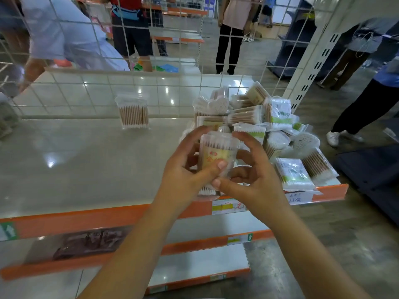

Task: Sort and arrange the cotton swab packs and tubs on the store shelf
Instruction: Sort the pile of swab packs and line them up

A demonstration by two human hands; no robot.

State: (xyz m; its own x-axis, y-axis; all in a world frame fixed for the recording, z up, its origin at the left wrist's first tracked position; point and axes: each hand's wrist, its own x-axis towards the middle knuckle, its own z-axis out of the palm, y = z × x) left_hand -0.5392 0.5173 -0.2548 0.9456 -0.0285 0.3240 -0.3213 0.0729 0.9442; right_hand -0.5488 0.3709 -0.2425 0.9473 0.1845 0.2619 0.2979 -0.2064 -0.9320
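Left grip (183,169) and right grip (252,169) both pinching clear swab tub (218,155), upright above shelf (86,158) | swab pile (269,130) at 2 o'clock | lone pack (133,112) at 11 o'clock

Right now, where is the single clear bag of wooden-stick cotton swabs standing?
The clear bag of swabs stands alone at the back of the grey shelf, against the wire grid, left of the heap of packs.
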